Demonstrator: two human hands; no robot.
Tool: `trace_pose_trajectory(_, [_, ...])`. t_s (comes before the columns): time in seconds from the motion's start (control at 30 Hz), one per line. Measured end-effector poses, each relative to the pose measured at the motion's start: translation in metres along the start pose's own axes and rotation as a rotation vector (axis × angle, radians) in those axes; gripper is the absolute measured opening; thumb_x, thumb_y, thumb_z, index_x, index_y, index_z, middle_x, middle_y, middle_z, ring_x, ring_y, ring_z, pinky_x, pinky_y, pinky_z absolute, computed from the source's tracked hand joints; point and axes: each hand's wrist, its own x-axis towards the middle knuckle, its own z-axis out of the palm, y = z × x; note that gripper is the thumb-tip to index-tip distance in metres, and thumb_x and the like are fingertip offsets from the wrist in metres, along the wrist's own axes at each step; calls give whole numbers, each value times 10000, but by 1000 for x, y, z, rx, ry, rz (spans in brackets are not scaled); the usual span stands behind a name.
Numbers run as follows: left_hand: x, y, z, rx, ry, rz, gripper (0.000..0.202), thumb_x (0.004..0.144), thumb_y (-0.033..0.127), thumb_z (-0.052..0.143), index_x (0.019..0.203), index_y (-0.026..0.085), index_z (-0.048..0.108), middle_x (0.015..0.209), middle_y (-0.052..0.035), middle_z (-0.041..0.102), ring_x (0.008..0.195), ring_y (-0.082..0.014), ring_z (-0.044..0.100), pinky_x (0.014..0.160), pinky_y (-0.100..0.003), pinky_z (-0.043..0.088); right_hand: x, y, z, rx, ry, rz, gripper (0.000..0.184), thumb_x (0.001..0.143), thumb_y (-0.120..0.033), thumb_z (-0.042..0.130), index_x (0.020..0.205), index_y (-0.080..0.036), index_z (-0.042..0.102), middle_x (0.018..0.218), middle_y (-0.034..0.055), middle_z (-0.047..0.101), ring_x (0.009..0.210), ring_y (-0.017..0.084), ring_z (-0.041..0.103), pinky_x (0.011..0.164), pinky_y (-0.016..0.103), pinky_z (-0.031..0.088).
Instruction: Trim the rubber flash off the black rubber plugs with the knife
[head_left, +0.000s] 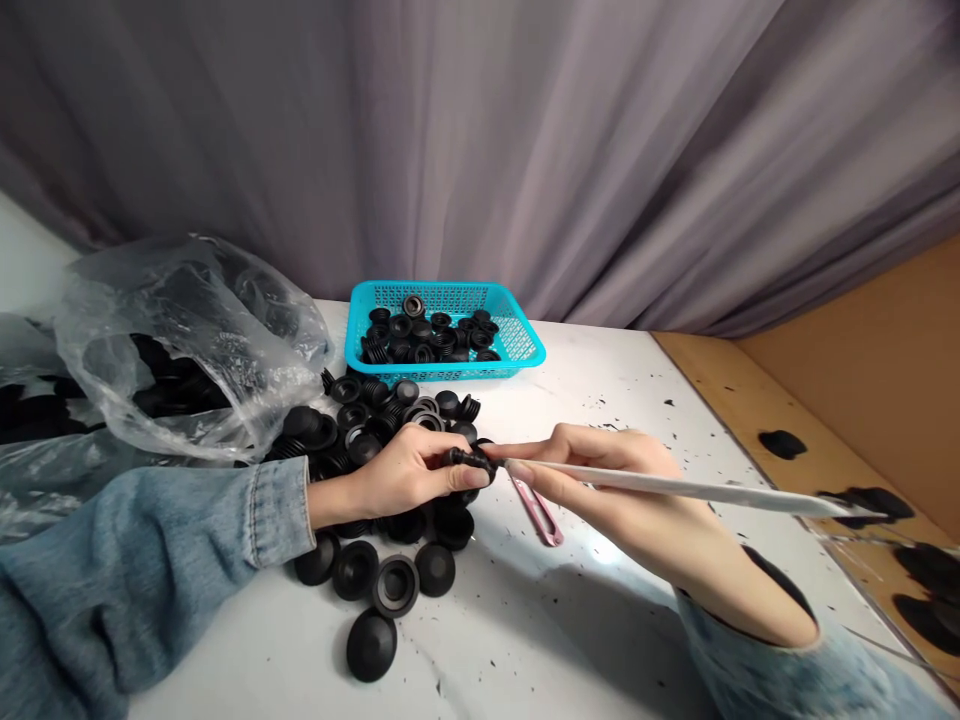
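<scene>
My left hand [420, 470] pinches a small black ribbed rubber plug [471, 461] between thumb and fingers, above the right side of a loose pile of black rubber plugs [364, 390]. Closed around a long thin pale-grey stick-like tool [675, 486] is my right hand [600, 470]. The tool's near end meets the held plug, and its other end reaches far to the right; what kind of tip it has is hidden by the fingers. Beneath the right hand, a pink slotted tool [541, 517] lies on the white table [247, 650].
A blue perforated basket [532, 350] with several black plugs stands at the back. On the left, a clear plastic bag [195, 290] holds more black pieces. Small black scraps dot the table's right side. Dark flat pieces [782, 444] lie on the wooden surface [705, 390] beyond its edge.
</scene>
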Motion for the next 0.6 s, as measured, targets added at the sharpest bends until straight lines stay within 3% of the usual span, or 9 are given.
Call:
trace_pose_trajectory(0.17, [-1,-5,0,-46,-1,3,426,786,510,545,591,142,460,517,55,378,481,-66,329,434,-180,277,-1,-1,0,-9,15,-55,331,833,-340,564,536,-234,465,585,25,682,923,209,670,532,204,475])
trace_pose_trajectory(0.27, [-2,-9,0,-101,-9,-14,458,776,557,538,597,147,442,512,59,361,472,-63,319,423,-179,265,0,-2,1,-56,29,-93,327,839,-312,557,534,-218,483,722,34,724,797,179,690,474,198,427])
trace_pose_trajectory(0.37, [-2,-12,1,-125,-17,-33,462,774,566,538,604,147,443,505,62,352,458,-59,306,411,-178,252,0,-4,2,-89,48,-112,331,835,-286,556,522,-205,484,730,35,727,615,143,670,427,204,386])
trace_pose_trajectory(0.6, [-3,-13,1,-169,-25,-74,454,776,555,545,608,151,424,491,71,342,421,-44,269,385,-175,220,0,-4,3,-128,72,-138,339,844,-295,540,521,-204,488,712,39,723,598,149,659,421,208,398])
